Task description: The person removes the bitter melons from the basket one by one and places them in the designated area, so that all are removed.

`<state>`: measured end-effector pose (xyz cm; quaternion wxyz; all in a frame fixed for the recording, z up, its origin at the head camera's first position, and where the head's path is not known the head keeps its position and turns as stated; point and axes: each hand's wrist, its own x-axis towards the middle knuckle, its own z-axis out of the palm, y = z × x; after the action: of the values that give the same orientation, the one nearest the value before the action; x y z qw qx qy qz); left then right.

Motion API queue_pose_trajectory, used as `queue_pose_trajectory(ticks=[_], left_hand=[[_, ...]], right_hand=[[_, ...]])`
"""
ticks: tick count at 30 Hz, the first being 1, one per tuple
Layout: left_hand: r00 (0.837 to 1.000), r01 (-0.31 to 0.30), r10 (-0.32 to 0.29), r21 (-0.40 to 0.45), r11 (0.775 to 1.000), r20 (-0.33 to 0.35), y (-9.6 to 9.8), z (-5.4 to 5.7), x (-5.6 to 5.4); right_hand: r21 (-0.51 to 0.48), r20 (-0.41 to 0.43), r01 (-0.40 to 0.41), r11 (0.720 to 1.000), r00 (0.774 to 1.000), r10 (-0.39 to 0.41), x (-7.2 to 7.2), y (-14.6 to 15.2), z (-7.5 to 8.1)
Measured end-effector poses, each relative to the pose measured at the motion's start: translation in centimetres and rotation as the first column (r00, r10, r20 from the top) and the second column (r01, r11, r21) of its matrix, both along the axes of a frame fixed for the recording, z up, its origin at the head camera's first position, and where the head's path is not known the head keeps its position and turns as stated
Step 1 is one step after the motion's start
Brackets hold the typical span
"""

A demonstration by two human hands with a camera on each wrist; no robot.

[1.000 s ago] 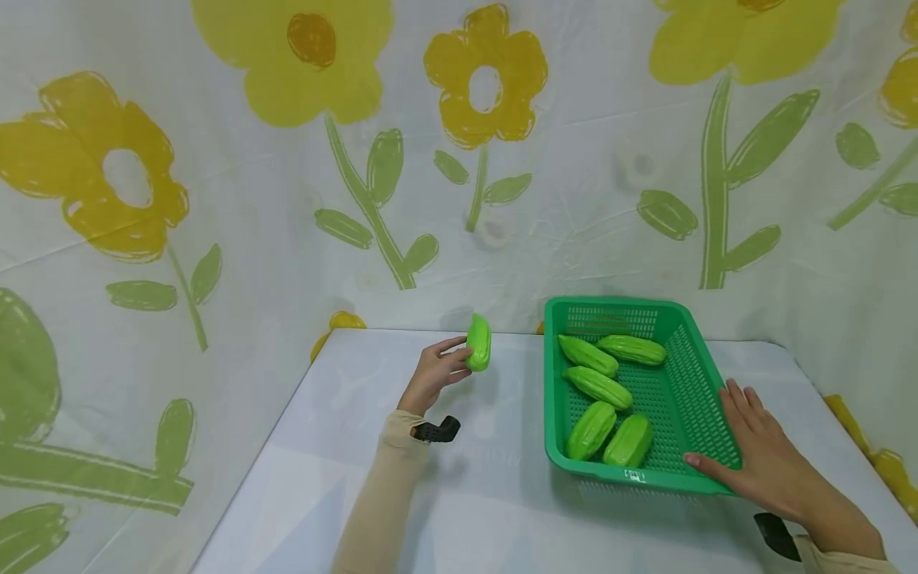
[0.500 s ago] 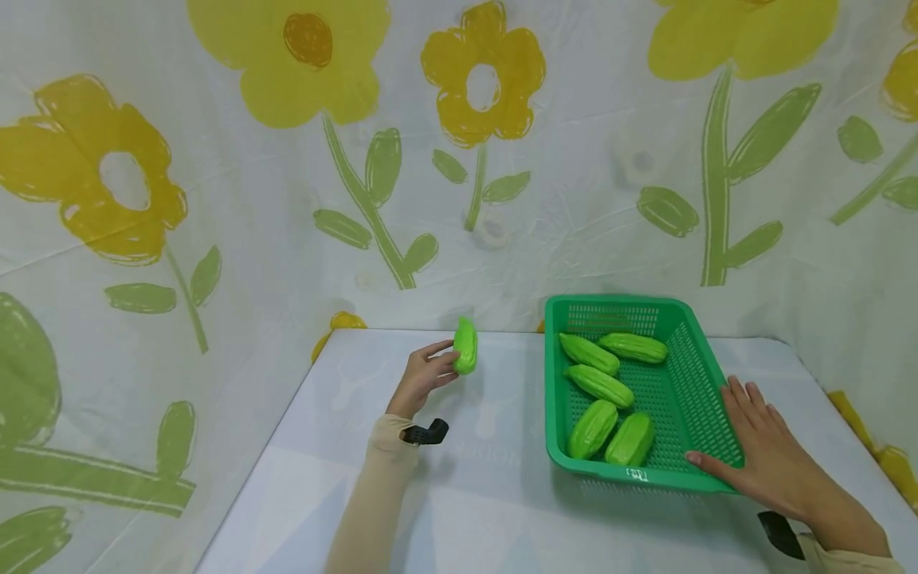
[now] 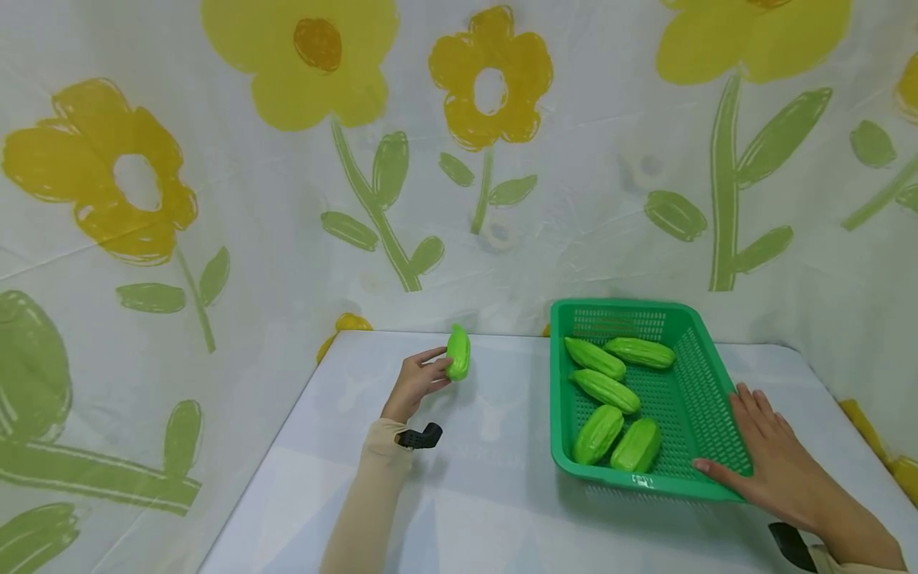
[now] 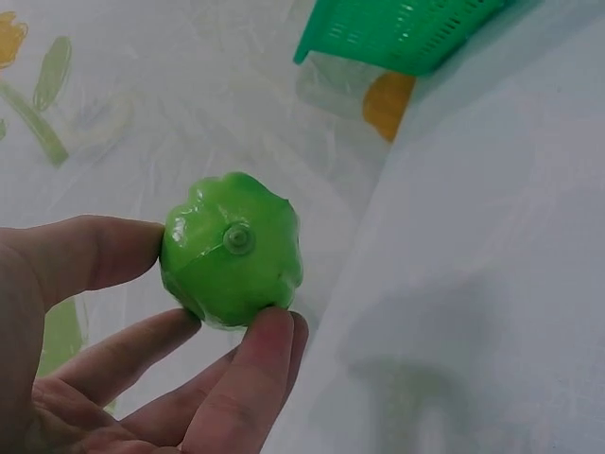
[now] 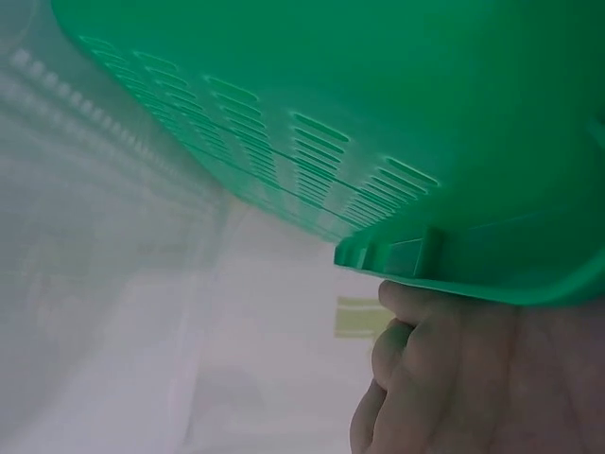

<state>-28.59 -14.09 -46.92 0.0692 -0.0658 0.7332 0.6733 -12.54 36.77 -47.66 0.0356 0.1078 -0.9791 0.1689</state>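
There was wide room over the counter (image 3: 488, 510) between the green vegetable (image 3: 458, 353) in the left hand (image 3: 416, 383) and the basket (image 3: 557, 391). The basket's left side stood in the way, but hands could go in over its top. Five more vegetables (image 3: 606, 391) blocked the left and back inside; the right part had room. The right hand (image 3: 785, 470) blocked the front right corner. Behind, the flowery cloth (image 3: 595, 247) stopped the way.
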Motion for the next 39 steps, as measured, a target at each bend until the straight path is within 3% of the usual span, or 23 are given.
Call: queue_pose_trajectory(ticks=[20, 39], left_hand=[[0.998, 0.057, -0.055, -0.087, 0.995, 0.027, -0.6, -1.9, -0.2], [0.996, 0.069, -0.061, -0.12, 0.99, 0.069, -1.0, -3.3, -0.8]], right_hand=[[-0.03, -0.001, 0.009, 1.0, 1.0, -0.009, 0.0, -0.1, 0.0], [-0.04, -0.026, 0.01, 0.999, 1.0, -0.011, 0.0, -0.1, -0.4]])
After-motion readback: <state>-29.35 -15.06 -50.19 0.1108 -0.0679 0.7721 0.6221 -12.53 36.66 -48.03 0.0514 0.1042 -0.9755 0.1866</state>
